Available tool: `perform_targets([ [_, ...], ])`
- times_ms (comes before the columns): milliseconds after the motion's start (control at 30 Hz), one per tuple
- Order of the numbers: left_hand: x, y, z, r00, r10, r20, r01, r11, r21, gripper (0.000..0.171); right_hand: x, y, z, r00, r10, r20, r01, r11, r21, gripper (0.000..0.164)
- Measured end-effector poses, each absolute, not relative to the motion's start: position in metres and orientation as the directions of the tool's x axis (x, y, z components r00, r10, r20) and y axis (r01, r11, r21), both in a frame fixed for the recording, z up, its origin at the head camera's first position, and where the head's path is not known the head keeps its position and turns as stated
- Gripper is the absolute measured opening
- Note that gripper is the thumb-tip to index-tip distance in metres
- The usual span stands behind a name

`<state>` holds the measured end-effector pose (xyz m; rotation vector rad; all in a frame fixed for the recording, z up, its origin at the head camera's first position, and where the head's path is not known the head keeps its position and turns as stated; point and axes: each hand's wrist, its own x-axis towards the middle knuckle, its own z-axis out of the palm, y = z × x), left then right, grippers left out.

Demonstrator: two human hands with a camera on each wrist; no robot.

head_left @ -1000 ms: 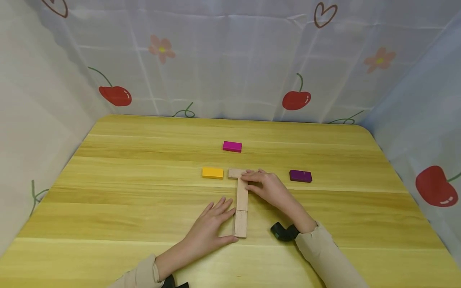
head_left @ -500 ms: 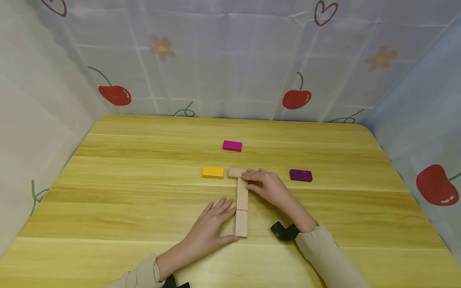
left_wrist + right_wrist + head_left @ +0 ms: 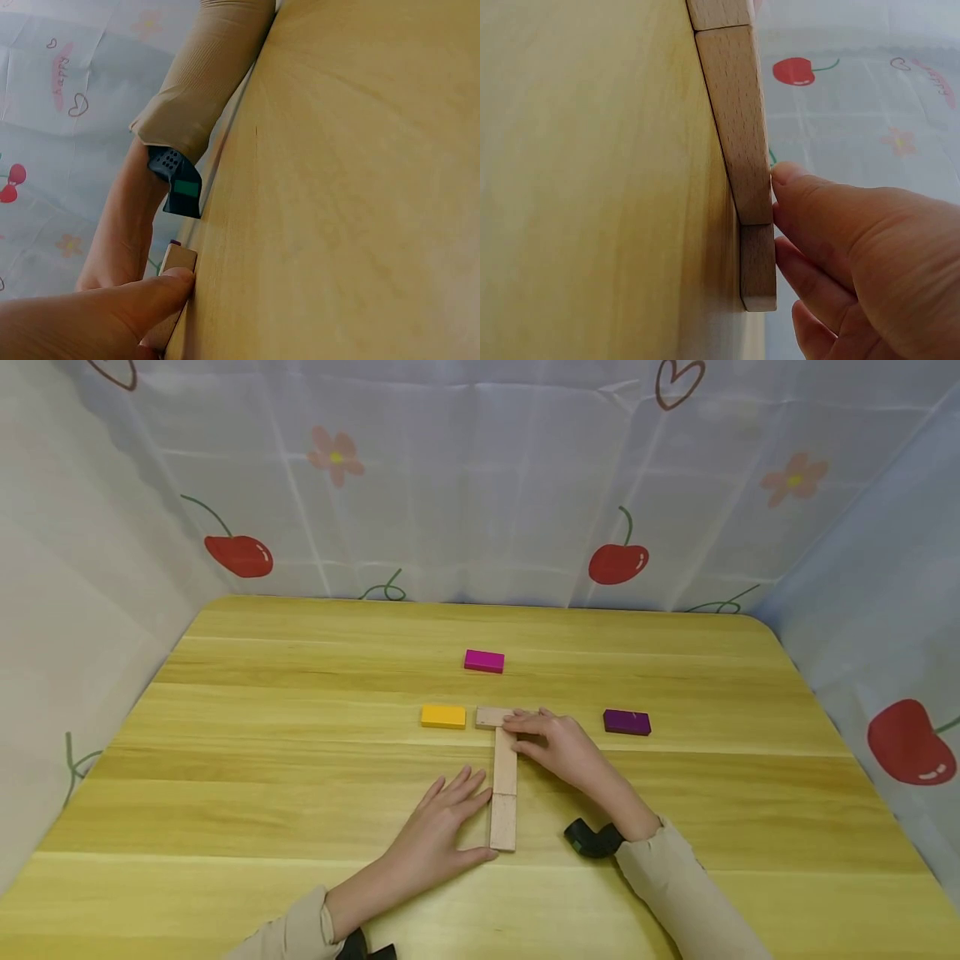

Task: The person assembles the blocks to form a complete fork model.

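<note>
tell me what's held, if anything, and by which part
Nothing looks held: the left grip touches the nearest plain block at its near end; the right grip rests atop the crosswise plain block.

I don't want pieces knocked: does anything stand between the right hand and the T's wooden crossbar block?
Nothing visible does: the right hand touches the crossbar block. The yellow block sits apart to the left, the purple block to the hand's right.
</note>
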<state>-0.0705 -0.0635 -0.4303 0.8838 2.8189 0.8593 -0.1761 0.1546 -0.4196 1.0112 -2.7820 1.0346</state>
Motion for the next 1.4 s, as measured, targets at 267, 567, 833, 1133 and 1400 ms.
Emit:
perform_targets([
  [267,-0.079,-0.071,-0.426,-0.818,0.56,0.13,0.523,0.631,0.572,0.077,-0.176,0.153,-0.417,-0.795,-0.569,0.212,-0.569,0.577,-0.585,0.03],
  [567,-0.113,-0.068,-0.419,-0.785,0.608,0.117,0.55,0.598,0.582,0.095,-0.176,0.156,-0.419,-0.795,-0.57,0.205,-0.566,0.577,-0.59,0.03],
  [833,-0.132,-0.062,-0.418,-0.755,0.652,0.063,0.556,0.588,0.588,0.102,-0.176,0.156,-0.419,-0.781,-0.582,0.226,-0.588,0.563,-0.581,0.032],
  [1133,-0.136,-0.061,-0.42,-0.755,0.656,0.02,0.529,0.59,0.609,0.1,-0.177,0.156,-0.419,-0.784,-0.579,0.225,-0.585,0.565,-0.582,0.031],
  [1400,-0.138,-0.062,-0.423,-0.748,0.663,0.011,0.522,0.578,0.627,0.098,-0.177,0.163,-0.412,-0.824,-0.506,0.255,-0.545,0.585,-0.6,0.029],
])
